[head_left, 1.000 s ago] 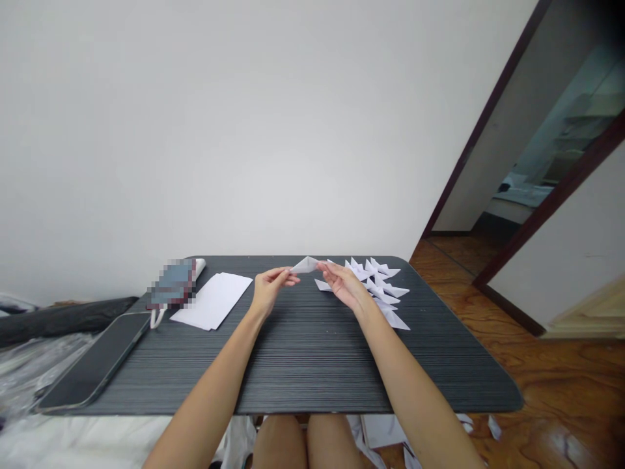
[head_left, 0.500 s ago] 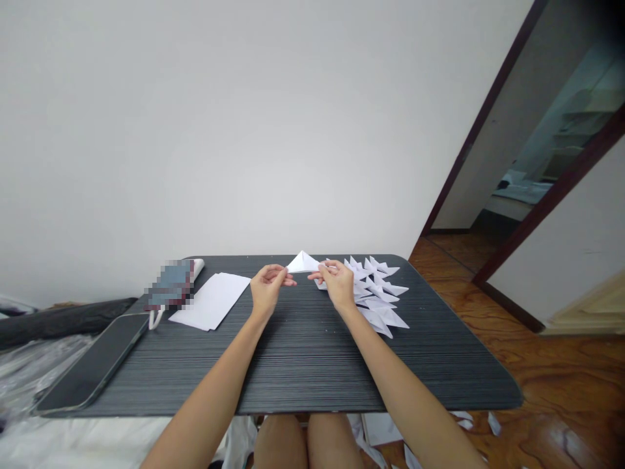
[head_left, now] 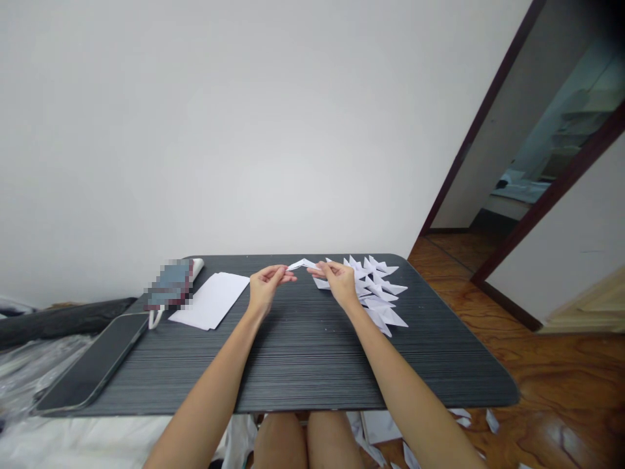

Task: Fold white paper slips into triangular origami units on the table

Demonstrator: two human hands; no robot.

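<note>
My left hand and my right hand are raised a little over the far middle of a dark ribbed table. Between their pinched fingertips they hold a small folded white paper piece, seen nearly edge-on as a shallow peak. Right behind my right hand lies a pile of several folded white paper triangles. A small stack of flat white paper sheets lies to the left of my left hand.
A dark phone lies face up at the table's left front corner. A blurred-out object sits beside the sheets. Paper scraps lie on the wooden floor at the right. An open doorway is at the far right.
The folded piece was turned between my fingers: it showed as a broad triangle half a second ago and now lies flatter, nearly edge-on. My hands stayed in about the same place.
</note>
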